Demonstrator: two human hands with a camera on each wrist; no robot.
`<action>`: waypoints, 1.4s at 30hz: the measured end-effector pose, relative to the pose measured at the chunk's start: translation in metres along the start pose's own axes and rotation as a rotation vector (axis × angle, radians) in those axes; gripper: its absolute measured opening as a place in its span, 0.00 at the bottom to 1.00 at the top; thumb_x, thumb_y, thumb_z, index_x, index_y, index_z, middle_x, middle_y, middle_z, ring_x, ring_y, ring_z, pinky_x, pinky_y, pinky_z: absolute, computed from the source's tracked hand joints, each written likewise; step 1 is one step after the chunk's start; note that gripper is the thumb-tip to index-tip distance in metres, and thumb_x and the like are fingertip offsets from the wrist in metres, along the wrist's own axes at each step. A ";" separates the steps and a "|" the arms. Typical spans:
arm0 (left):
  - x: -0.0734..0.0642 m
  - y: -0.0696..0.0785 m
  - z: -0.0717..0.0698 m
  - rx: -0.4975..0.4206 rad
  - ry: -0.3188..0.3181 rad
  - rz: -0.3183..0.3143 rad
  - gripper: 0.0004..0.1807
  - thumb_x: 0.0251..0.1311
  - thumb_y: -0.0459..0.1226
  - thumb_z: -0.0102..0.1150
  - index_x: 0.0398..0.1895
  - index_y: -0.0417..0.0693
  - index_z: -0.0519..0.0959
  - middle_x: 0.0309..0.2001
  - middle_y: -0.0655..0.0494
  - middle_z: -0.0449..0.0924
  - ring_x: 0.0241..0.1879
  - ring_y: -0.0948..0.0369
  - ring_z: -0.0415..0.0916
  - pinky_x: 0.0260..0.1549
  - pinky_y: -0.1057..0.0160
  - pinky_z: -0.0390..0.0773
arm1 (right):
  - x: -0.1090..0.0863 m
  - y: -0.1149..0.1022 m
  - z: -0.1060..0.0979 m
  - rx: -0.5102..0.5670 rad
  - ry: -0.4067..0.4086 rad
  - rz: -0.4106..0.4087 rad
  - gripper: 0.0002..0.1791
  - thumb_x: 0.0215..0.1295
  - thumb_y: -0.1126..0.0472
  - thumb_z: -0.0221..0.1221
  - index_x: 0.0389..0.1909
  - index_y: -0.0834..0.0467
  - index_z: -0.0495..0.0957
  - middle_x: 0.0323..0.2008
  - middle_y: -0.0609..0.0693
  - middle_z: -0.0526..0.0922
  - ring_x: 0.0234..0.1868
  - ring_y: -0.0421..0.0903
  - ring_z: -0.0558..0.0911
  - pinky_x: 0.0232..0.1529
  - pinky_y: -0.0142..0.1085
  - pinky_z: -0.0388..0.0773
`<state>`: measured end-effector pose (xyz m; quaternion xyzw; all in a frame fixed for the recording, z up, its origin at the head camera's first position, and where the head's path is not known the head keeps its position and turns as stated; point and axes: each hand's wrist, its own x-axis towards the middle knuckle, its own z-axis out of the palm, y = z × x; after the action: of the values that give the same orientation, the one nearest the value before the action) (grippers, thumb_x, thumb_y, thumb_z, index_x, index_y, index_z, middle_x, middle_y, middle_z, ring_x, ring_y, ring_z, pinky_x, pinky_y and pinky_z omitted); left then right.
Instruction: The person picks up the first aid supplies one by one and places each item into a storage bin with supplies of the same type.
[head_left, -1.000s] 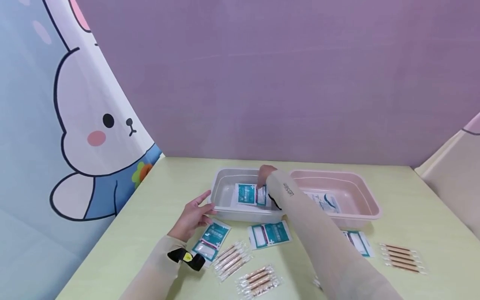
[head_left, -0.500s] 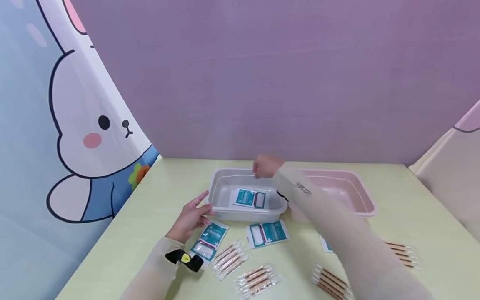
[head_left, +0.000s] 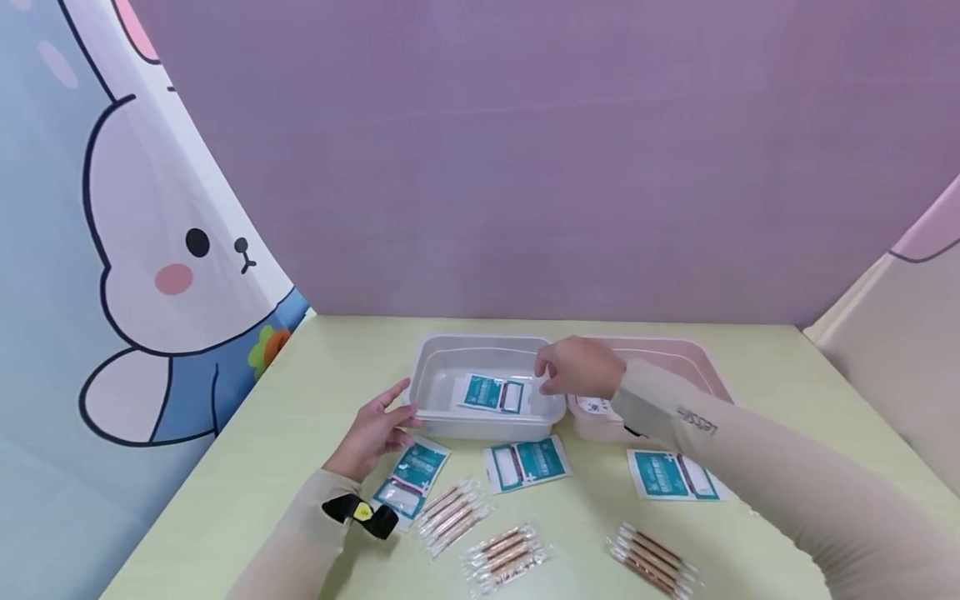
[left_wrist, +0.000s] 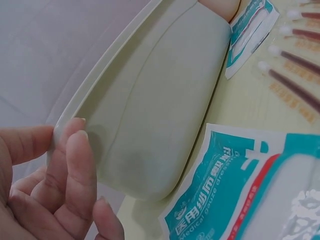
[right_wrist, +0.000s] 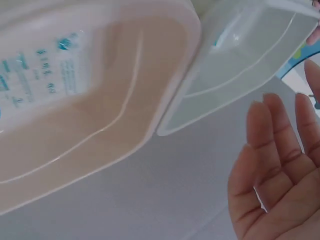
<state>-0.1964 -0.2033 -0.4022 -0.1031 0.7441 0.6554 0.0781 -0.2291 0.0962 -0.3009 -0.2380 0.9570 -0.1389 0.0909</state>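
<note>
In the head view my left hand (head_left: pixel 375 429) is at the left end of a grey plastic bin (head_left: pixel 480 429). The left wrist view shows the bin's rim (left_wrist: pixel 102 67) pinched between the digits of that hand. A teal-and-white gauze dressing packet (head_left: pixel 491 393) lies inside this bin. My right hand (head_left: pixel 583 367) hovers over the place where the grey bin meets a pink bin (head_left: pixel 678 354). Its fingers (right_wrist: pixel 260 125) are loosely bent with nothing between them. A white packet (right_wrist: pixel 45 75) lies in the pink bin.
In front of the bins lie gauze packets (head_left: pixel 528 463) (head_left: pixel 412 477) (head_left: pixel 667 475) on the yellow table. Nearer are clear packs of brown-stemmed swabs (head_left: pixel 452 517) (head_left: pixel 506 557) (head_left: pixel 652 560). A purple backdrop (head_left: pixel 555 167) stands behind.
My right hand has lifted out from the grey bin, leaving the gauze packet there, then moved right toward the pink bin. My left hand keeps its place at the rim.
</note>
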 end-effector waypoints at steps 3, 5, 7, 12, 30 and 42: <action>0.000 -0.001 0.000 -0.001 0.005 0.000 0.31 0.69 0.38 0.51 0.73 0.51 0.58 0.28 0.56 0.83 0.18 0.62 0.72 0.30 0.64 0.69 | -0.011 0.002 0.001 0.025 0.033 -0.010 0.12 0.56 0.57 0.69 0.41 0.50 0.82 0.32 0.44 0.79 0.34 0.44 0.76 0.42 0.37 0.78; 0.000 -0.001 0.001 -0.006 0.003 0.000 0.31 0.69 0.38 0.51 0.73 0.51 0.57 0.28 0.56 0.83 0.18 0.62 0.72 0.30 0.64 0.69 | -0.017 0.004 0.003 0.036 0.062 -0.034 0.12 0.56 0.58 0.69 0.42 0.51 0.83 0.33 0.44 0.78 0.34 0.44 0.76 0.42 0.36 0.79; 0.000 -0.001 0.001 -0.011 0.001 0.002 0.31 0.69 0.38 0.51 0.74 0.51 0.57 0.28 0.56 0.83 0.18 0.62 0.72 0.30 0.64 0.70 | -0.023 0.006 0.007 0.034 0.104 -0.065 0.12 0.56 0.57 0.69 0.42 0.51 0.83 0.35 0.44 0.79 0.35 0.43 0.76 0.42 0.36 0.78; -0.002 -0.003 0.000 -0.025 -0.004 0.003 0.31 0.69 0.38 0.51 0.74 0.51 0.56 0.28 0.56 0.83 0.18 0.62 0.72 0.30 0.64 0.69 | -0.033 0.014 0.026 0.077 0.198 -0.148 0.15 0.56 0.56 0.68 0.44 0.53 0.82 0.36 0.44 0.81 0.34 0.41 0.77 0.42 0.35 0.78; -0.002 -0.006 -0.001 -0.097 -0.029 -0.001 0.32 0.70 0.38 0.51 0.75 0.53 0.55 0.27 0.58 0.83 0.18 0.64 0.71 0.29 0.67 0.72 | -0.049 0.025 0.075 0.280 0.074 -0.226 0.16 0.57 0.64 0.66 0.47 0.60 0.80 0.36 0.49 0.82 0.35 0.40 0.77 0.36 0.32 0.76; -0.004 -0.003 0.000 -0.095 -0.030 0.017 0.31 0.70 0.37 0.50 0.74 0.51 0.56 0.27 0.57 0.82 0.17 0.63 0.70 0.26 0.67 0.71 | -0.040 0.036 0.097 0.125 0.101 -0.462 0.15 0.56 0.61 0.67 0.45 0.60 0.80 0.42 0.49 0.83 0.41 0.42 0.81 0.44 0.35 0.77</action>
<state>-0.1920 -0.2035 -0.4039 -0.0907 0.7116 0.6923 0.0787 -0.1863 0.1248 -0.3995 -0.4373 0.8700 -0.2265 0.0232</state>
